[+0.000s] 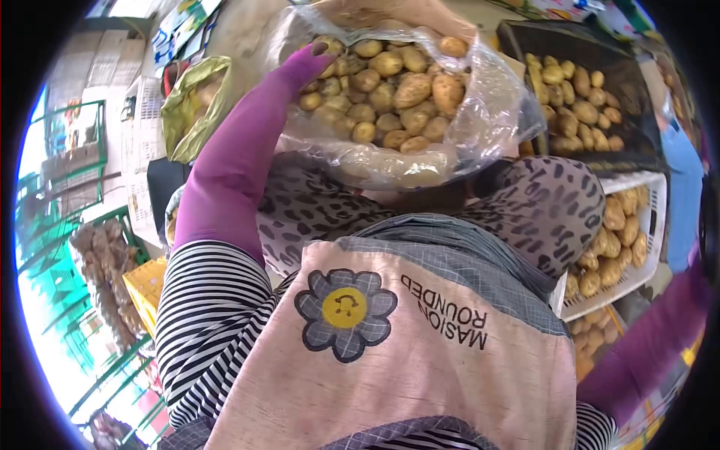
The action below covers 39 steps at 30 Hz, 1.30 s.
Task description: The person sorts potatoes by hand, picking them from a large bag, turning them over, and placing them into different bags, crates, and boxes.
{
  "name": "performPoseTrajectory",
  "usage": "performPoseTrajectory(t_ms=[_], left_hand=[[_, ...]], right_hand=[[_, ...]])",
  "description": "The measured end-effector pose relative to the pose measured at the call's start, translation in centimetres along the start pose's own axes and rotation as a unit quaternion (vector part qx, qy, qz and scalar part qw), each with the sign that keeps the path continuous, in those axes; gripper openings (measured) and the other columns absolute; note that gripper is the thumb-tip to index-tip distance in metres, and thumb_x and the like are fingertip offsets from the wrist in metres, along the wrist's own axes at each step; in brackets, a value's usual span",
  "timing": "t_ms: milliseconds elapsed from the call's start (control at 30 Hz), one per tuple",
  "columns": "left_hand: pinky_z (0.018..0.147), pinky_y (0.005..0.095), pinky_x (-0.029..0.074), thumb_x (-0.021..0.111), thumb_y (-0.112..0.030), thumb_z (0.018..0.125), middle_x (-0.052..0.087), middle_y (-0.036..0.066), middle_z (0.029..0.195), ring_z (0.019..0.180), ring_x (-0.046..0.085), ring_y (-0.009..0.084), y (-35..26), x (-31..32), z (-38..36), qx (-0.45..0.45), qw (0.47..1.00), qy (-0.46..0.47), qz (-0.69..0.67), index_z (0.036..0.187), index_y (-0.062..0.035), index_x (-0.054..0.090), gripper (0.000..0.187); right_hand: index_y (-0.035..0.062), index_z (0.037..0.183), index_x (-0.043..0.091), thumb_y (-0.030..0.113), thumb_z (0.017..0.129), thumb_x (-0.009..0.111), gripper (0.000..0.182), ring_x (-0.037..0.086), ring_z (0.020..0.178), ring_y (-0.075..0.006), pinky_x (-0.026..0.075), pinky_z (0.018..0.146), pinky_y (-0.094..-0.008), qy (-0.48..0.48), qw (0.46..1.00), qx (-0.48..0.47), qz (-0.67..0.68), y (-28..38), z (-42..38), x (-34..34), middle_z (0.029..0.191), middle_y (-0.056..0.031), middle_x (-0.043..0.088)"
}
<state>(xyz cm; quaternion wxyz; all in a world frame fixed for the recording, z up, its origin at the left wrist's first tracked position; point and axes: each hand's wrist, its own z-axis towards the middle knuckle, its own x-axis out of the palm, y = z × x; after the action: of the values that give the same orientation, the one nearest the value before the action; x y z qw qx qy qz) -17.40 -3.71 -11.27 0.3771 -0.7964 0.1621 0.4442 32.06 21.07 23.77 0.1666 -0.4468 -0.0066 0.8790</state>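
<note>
My left hand (320,54), in a purple sleeve, is at the left side of a large clear plastic bag (375,166) full of potatoes (382,97). Its thumb lies against a potato (330,47) near the bag's rim, and the fingers look closed on it, though most are hidden. The bag stands between my knees, its mouth folded wide. My right arm (645,349), also purple-sleeved, stretches out to the right. Its hand lies beyond the edge of the picture.
To the right stand a black-lined crate (637,142) and a white plastic crate (657,206), both containing potatoes. Light-blue fabric (682,191) shows beside them. A yellow-green sack (180,124) stands left, near a yellow crate (142,289) and green racks (71,142).
</note>
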Motion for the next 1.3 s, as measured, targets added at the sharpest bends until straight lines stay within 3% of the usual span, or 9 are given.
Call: performPoseTrajectory(t_ms=[167,300,400,533,900,1000,1067,1167,1300], left_hand=[[0.099,0.0344,0.041,0.058,-0.030,0.086,0.055,0.017,0.129,0.117,0.054,0.0274,1.8,0.7,-0.7,0.010,0.972,0.216,0.095,0.132,-0.0021,0.049,0.055],[0.095,0.0349,0.045,0.054,-0.022,0.084,0.059,0.017,0.124,0.111,0.058,0.0285,1.0,4.1,-0.1,-0.098,0.928,0.349,0.086,0.127,-0.0021,0.053,0.047],[0.091,0.0369,0.047,0.055,-0.022,0.082,0.062,0.016,0.119,0.106,0.061,0.0294,5.0,9.1,2.6,0.077,0.828,0.447,0.331,0.123,-0.0037,0.057,0.045],[0.091,0.0390,0.048,0.058,-0.028,0.080,0.062,0.014,0.119,0.108,0.061,0.0284,4.2,11.4,2.0,0.049,0.796,0.422,0.430,0.122,-0.0074,0.058,0.047],[0.091,0.0411,0.048,0.061,-0.036,0.079,0.060,0.014,0.123,0.110,0.060,0.0273,5.2,13.0,0.6,0.035,0.768,0.395,0.503,0.126,-0.0102,0.055,0.054],[0.091,0.0411,0.047,0.062,-0.040,0.078,0.059,0.015,0.124,0.110,0.060,0.0276,4.2,12.4,0.6,-0.011,0.776,0.396,0.490,0.128,-0.0112,0.054,0.058],[0.091,0.0407,0.047,0.063,-0.042,0.078,0.060,0.015,0.123,0.110,0.060,0.0280,0.7,8.8,0.7,0.079,0.749,0.461,0.469,0.128,-0.0125,0.054,0.060],[0.090,0.0399,0.047,0.064,-0.040,0.079,0.061,0.015,0.121,0.109,0.060,0.0266,0.3,4.7,0.7,-0.003,0.795,0.466,0.387,0.129,-0.0097,0.053,0.060],[0.090,0.0368,0.048,0.065,-0.033,0.080,0.062,0.013,0.117,0.108,0.060,0.0229,5.1,-0.7,0.3,-0.165,0.901,0.398,-0.044,0.131,-0.0016,0.048,0.062]], right_hand=[[0.0020,0.134,0.046,0.024,0.094,0.052,0.046,0.044,0.129,-0.0268,0.037,0.106,-0.0375,-0.015,0.858,0.238,0.455,9.8,-0.6,18.9,0.138,-0.0170,0.046],[0.0072,0.129,0.052,0.021,0.090,0.060,0.041,0.050,0.124,-0.0276,0.038,0.105,-0.0391,0.097,0.868,0.192,0.448,12.6,-2.5,26.7,0.127,-0.0157,0.056],[0.0057,0.128,0.052,0.014,0.089,0.060,0.041,0.050,0.124,-0.0267,0.038,0.105,-0.0370,0.119,0.806,0.209,0.541,12.3,-2.1,27.1,0.129,-0.0139,0.055],[0.0046,0.129,0.052,0.014,0.090,0.059,0.041,0.049,0.124,-0.0240,0.037,0.106,-0.0363,0.138,0.732,0.309,0.591,11.7,-2.2,27.9,0.130,-0.0134,0.055],[0.0050,0.129,0.053,0.013,0.090,0.060,0.040,0.052,0.121,-0.0230,0.038,0.104,-0.0351,0.143,0.760,0.289,0.565,11.1,-2.5,27.9,0.127,-0.0118,0.057],[0.0055,0.128,0.053,0.015,0.091,0.060,0.039,0.053,0.120,-0.0224,0.039,0.103,-0.0345,0.133,0.760,0.282,0.571,11.3,-2.6,28.1,0.126,-0.0113,0.057],[0.0060,0.127,0.054,0.016,0.091,0.060,0.038,0.053,0.119,-0.0221,0.039,0.103,-0.0341,0.131,0.746,0.289,0.585,11.3,-2.5,28.1,0.126,-0.0111,0.058],[0.0068,0.127,0.054,0.017,0.091,0.060,0.038,0.053,0.118,-0.0219,0.041,0.102,-0.0336,0.137,0.733,0.298,0.596,11.8,-2.6,27.7,0.125,-0.0110,0.058],[0.0072,0.128,0.054,0.017,0.092,0.059,0.038,0.053,0.119,-0.0229,0.042,0.101,-0.0338,0.156,0.710,0.302,0.616,12.2,-2.8,27.4,0.126,-0.0123,0.057]])
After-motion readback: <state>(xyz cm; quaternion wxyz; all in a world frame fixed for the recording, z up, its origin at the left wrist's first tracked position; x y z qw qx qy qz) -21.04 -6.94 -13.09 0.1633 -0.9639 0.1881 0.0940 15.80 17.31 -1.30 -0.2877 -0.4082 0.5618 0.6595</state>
